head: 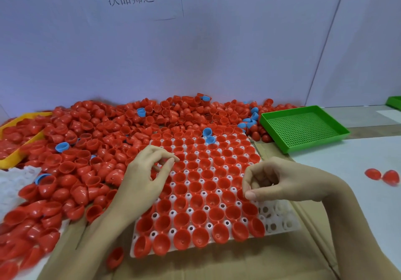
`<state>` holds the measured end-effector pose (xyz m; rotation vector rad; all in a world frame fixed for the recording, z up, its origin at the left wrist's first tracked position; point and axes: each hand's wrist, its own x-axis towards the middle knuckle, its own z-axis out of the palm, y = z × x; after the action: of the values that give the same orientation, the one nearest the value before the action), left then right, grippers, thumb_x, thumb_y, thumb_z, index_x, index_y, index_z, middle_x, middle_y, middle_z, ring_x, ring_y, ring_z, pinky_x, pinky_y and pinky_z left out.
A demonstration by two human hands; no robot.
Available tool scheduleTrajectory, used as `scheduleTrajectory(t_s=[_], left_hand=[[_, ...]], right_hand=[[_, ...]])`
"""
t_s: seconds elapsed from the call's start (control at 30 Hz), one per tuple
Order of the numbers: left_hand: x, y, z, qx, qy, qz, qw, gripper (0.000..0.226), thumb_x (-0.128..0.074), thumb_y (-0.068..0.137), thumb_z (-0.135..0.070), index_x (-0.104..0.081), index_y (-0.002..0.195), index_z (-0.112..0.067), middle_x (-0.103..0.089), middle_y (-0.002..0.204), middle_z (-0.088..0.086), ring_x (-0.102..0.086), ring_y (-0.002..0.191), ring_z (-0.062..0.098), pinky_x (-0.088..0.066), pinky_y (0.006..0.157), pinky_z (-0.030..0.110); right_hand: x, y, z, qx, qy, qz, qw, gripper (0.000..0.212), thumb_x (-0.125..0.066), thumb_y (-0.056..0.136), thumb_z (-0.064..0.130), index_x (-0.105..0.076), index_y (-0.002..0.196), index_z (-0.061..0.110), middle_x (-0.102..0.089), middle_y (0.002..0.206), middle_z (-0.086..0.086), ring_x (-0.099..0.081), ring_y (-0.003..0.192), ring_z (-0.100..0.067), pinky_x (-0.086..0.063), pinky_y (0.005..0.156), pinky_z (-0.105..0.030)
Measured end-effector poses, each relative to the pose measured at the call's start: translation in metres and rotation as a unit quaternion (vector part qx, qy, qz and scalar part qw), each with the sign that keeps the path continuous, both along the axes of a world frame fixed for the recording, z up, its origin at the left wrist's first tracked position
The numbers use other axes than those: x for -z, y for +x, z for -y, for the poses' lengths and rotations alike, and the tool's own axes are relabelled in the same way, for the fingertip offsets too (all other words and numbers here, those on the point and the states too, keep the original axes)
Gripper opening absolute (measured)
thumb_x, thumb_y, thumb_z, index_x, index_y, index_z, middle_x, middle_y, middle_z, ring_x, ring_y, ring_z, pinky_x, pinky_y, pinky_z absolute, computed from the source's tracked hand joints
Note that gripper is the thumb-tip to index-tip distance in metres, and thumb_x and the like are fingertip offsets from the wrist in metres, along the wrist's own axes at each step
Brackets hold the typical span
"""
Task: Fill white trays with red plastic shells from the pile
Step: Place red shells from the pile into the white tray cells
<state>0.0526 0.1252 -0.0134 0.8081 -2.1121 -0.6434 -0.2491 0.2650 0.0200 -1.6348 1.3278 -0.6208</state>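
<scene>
Glossy red shells fill perforated tray (domed).

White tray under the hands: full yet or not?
Not full. The white tray holds red shells nearly throughout, but the near right corner sockets show empty.

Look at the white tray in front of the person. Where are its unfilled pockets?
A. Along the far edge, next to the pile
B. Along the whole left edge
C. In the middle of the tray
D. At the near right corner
D: the white tray shows bare white pockets only at its near right corner, just below the right hand; red shells sit in the other pockets in view.
</scene>
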Motion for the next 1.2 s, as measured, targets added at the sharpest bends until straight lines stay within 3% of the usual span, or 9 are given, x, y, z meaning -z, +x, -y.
scheduleTrajectory(t_s=[0.17, 0.33, 0.47, 0.67, 0.77, 0.87, 1.03, 1.1, 1.2], left_hand=[[0.004, 0.005, 0.010, -0.015, -0.006, 0.035, 0.999, 0.015, -0.064, 0.103, -0.021, -0.075, 0.103, -0.030, -0.064, 0.110, -0.020, -0.061, 0.110, 0.006, -0.048, 0.102, 0.029], [0.007, 0.001, 0.020, -0.024, 0.007, 0.036, 0.999, 0.015, -0.063, 0.103, -0.023, -0.074, 0.106, -0.034, -0.065, 0.108, -0.024, -0.061, 0.110, 0.003, -0.046, 0.099, 0.023], [0.004, -0.018, 0.050, -0.033, -0.016, 0.096, 0.995, 0.019, -0.062, 0.103, -0.028, -0.068, 0.121, -0.027, -0.062, 0.114, -0.018, -0.056, 0.109, 0.004, -0.049, 0.100, 0.027], [-0.023, -0.057, 0.114, -0.053, -0.010, 0.224, 0.973, 0.027, -0.055, 0.107, -0.032, -0.070, 0.119, -0.014, -0.058, 0.138, 0.001, -0.045, 0.134, 0.024, -0.033, 0.119, 0.046], [-0.032, -0.065, 0.134, -0.042, 0.049, 0.274, 0.960, 0.036, -0.044, 0.111, -0.039, -0.072, 0.117, -0.017, -0.070, 0.111, 0.000, -0.055, 0.129, 0.031, -0.031, 0.119, 0.056], [-0.023, -0.071, 0.140, -0.036, 0.076, 0.302, 0.950, 0.046, -0.034, 0.114, -0.040, -0.075, 0.116, -0.021, -0.065, 0.088, -0.009, -0.055, 0.130, 0.030, -0.019, 0.123, 0.059], [-0.014, -0.075, 0.130, -0.080, -0.005, 0.187, 0.979, 0.035, -0.042, 0.112, -0.029, -0.074, 0.117, -0.017, -0.067, 0.129, -0.007, -0.045, 0.131, 0.023, -0.022, 0.105, 0.041], [-0.017, -0.072, 0.114, -0.063, -0.047, 0.126, 0.989, 0.026, -0.052, 0.109, -0.027, -0.073, 0.124, -0.022, -0.064, 0.134, -0.011, -0.044, 0.130, 0.017, -0.021, 0.102, 0.034], [-0.017, -0.062, 0.072, -0.002, -0.061, 0.053, 0.997, 0.020, -0.066, 0.102, -0.026, -0.076, 0.120, -0.027, -0.065, 0.130, -0.018, -0.049, 0.130, 0.005, -0.031, 0.112, 0.035]], right_hand=[[0.010, 0.019, 0.014, 0.069, -0.089, -0.004, 0.994, 0.031, -0.070, 0.098, 0.050, -0.075, 0.092, 0.020, -0.056, 0.068, 0.001, -0.045, 0.060, -0.015, -0.037, 0.054, -0.024], [0.018, 0.038, 0.026, 0.122, -0.168, 0.014, 0.978, 0.034, -0.063, 0.102, 0.047, -0.075, 0.083, 0.022, -0.044, 0.052, 0.014, -0.035, 0.047, -0.005, -0.030, 0.049, -0.015], [0.023, 0.042, 0.031, 0.158, -0.208, -0.024, 0.965, 0.036, -0.060, 0.104, 0.046, -0.075, 0.080, 0.023, -0.047, 0.052, 0.011, -0.040, 0.049, -0.004, -0.032, 0.052, -0.016], [0.029, 0.043, 0.035, 0.223, -0.278, -0.109, 0.928, 0.024, -0.060, 0.103, 0.046, -0.070, 0.086, 0.031, -0.060, 0.057, 0.005, -0.049, 0.049, -0.006, -0.037, 0.052, -0.019], [0.030, 0.041, 0.036, 0.229, -0.275, -0.107, 0.928, 0.024, -0.058, 0.103, 0.047, -0.069, 0.090, 0.030, -0.057, 0.054, 0.008, -0.047, 0.047, -0.007, -0.036, 0.052, -0.019], [0.030, 0.040, 0.036, 0.227, -0.278, -0.122, 0.925, 0.025, -0.058, 0.104, 0.046, -0.069, 0.088, 0.029, -0.053, 0.051, 0.011, -0.047, 0.046, -0.007, -0.036, 0.051, -0.019], [0.029, 0.041, 0.034, 0.227, -0.279, -0.124, 0.925, 0.026, -0.059, 0.104, 0.042, -0.071, 0.086, 0.029, -0.052, 0.050, 0.011, -0.045, 0.046, -0.007, -0.035, 0.052, -0.019], [0.030, 0.040, 0.035, 0.230, -0.276, -0.127, 0.924, 0.025, -0.059, 0.105, 0.041, -0.071, 0.087, 0.028, -0.053, 0.051, 0.010, -0.047, 0.047, -0.007, -0.035, 0.052, -0.019], [0.031, 0.038, 0.036, 0.253, -0.282, -0.140, 0.915, 0.019, -0.060, 0.105, 0.037, -0.069, 0.091, 0.027, -0.058, 0.057, 0.006, -0.051, 0.052, -0.007, -0.037, 0.054, -0.019]])
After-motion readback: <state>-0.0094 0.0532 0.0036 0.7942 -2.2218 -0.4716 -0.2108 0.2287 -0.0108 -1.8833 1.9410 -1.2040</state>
